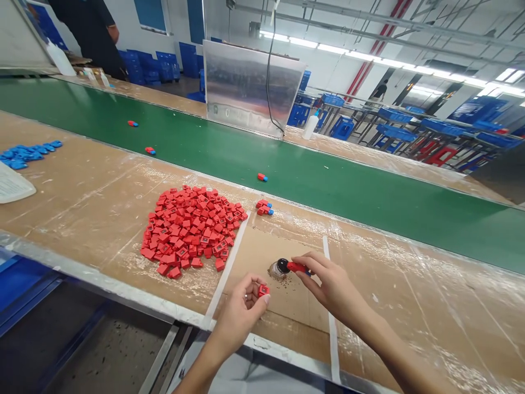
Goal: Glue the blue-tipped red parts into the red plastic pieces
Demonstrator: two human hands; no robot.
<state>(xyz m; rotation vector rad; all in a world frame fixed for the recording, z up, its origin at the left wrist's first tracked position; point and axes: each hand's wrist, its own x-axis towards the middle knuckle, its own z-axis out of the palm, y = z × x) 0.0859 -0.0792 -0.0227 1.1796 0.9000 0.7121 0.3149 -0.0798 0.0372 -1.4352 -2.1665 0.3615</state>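
Observation:
My left hand (241, 313) is shut on a small square red plastic part (263, 290), pinching it between thumb and fingers. My right hand (333, 285) grips an elongated red part (297, 267) between thumb and forefinger. That part's tip meets a small dark round pot (282, 266), which stands on a cardboard sheet (266, 262) between two white tape strips. Dark specks lie scattered around the pot. To the left of my hands is a heap of several square red parts (191, 230). A small cluster of red parts with blue ends (264, 207) lies just above them.
A green conveyor belt (262, 153) runs behind the plastic-wrapped bench (410, 306), carrying several red-and-blue parts. Blue parts (27, 154) and white paper (12, 183) lie at the bench's left. A metal panel (250, 87) stands beyond the belt, and a person (90, 33) stands far left.

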